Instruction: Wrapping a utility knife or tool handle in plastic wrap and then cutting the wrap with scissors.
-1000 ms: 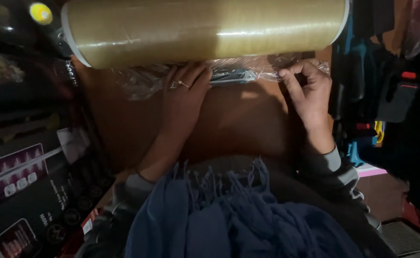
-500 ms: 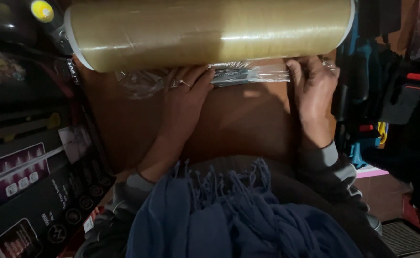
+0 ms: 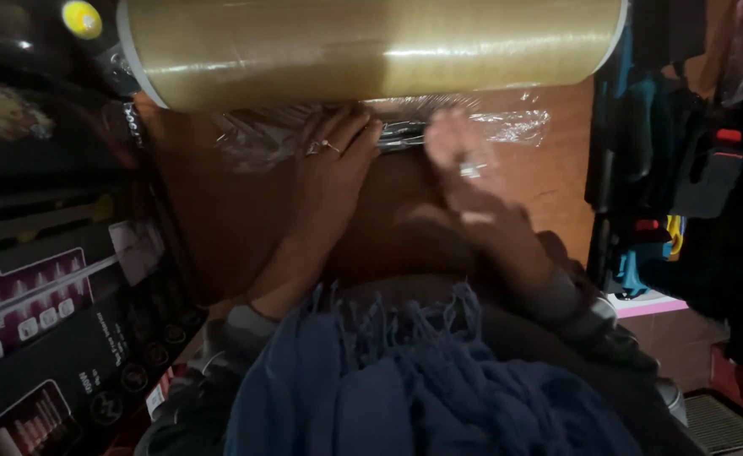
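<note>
Moved: right hand [image 3: 464,181] has slid leftward along the table toward the left hand, and now shows blurred; the roll and left hand sit as before.
Roll: big roll of clear wrap film [image 3: 371,46], yellowish and glossy, lying on its side at the far edge of the wooden table [image 3: 549,181], long axis running left to right, white core end showing at the left.
Loose film: crinkled clear sheet [image 3: 515,122] spread just under the roll.
Left hand [image 3: 329,173]: flat, fingers together, pressing the film, ring on one finger.
Right hand: flat, fingers pointing toward the roll; whether it pinches the film, cannot tell.
Scarf: blue fringed scarf [image 3: 422,380] nearest the camera.
</note>
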